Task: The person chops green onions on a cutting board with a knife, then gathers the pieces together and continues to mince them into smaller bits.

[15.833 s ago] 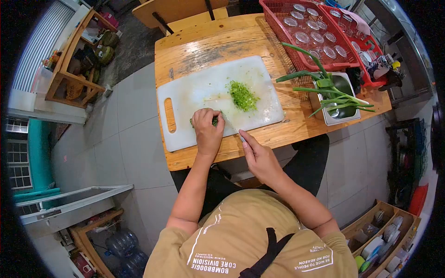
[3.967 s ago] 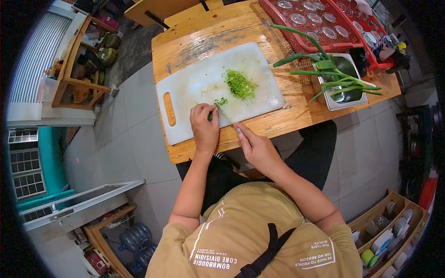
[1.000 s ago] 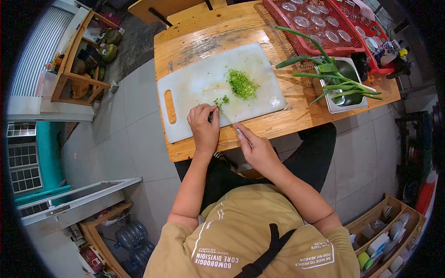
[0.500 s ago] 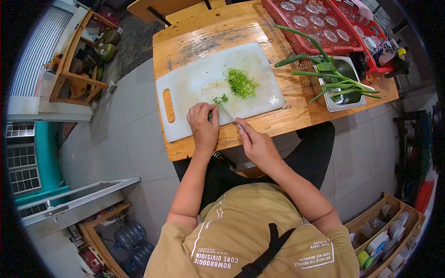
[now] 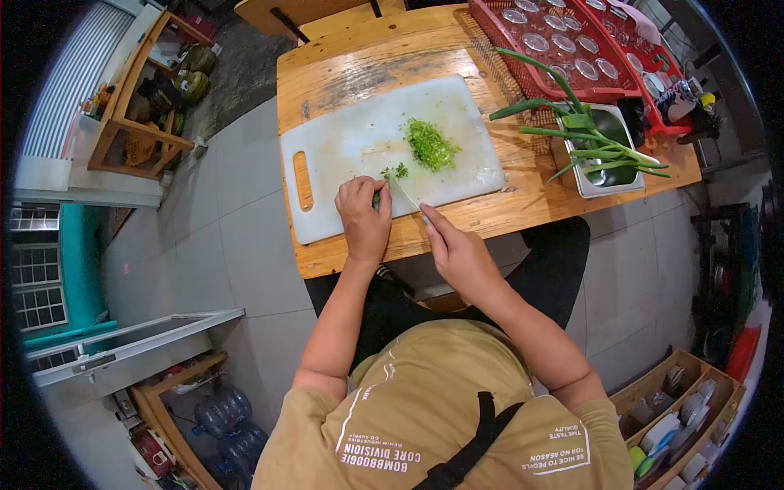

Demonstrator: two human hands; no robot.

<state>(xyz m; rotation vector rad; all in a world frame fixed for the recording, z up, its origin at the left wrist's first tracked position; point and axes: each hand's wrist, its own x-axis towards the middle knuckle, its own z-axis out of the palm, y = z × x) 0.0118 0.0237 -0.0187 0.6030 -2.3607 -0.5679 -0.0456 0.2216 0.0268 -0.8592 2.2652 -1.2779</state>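
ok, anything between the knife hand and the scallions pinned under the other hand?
Nothing visible. The right hand holds the knife, whose blade runs straight up beside the scallions under the left hand on the cutting board. The cut bits lie beyond the blade, outside that gap.

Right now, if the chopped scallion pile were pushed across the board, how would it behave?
The chopped scallion pile would probably scatter, being loose fine bits. It likely weighs little. Some bits may stick, since green flecks cling to the white cutting board.
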